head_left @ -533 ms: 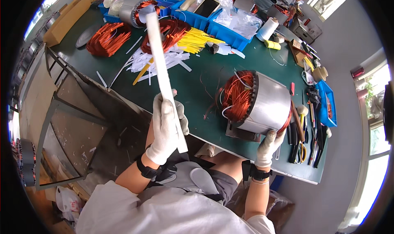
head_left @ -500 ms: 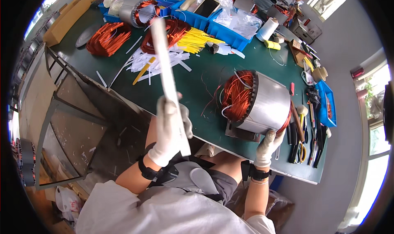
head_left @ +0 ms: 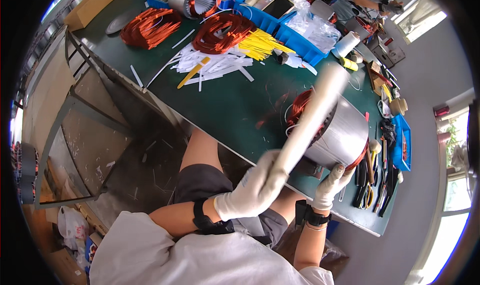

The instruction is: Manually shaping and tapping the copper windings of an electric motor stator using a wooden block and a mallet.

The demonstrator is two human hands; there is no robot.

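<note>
My left hand [head_left: 252, 191], in a white glove, is closed round the lower end of a long whitish bar [head_left: 314, 119]. The bar slants up to the right in front of the motor stator [head_left: 346, 135], its far end blurred; I cannot tell whether it touches. The stator is a silver metal cylinder lying on its side, with copper windings [head_left: 299, 107] bulging from its left end, partly hidden by the bar. My gloved right hand [head_left: 331, 186] grips the stator's near lower edge, beside the copper at its right end.
Copper wire coils [head_left: 151, 27], white strips [head_left: 215, 65] and yellow strips [head_left: 265, 43] lie across the green table [head_left: 220, 102]. Blue bins [head_left: 305, 45] stand behind. Hand tools [head_left: 385, 170] and another blue bin [head_left: 401, 142] line the right side. A co-worker's arm [head_left: 362, 0] shows at top right.
My left hand has swung the bar rightward, from upright over the table to slanting across the stator's front. The right hand stays at the stator's lower edge. The view has shifted slightly.
</note>
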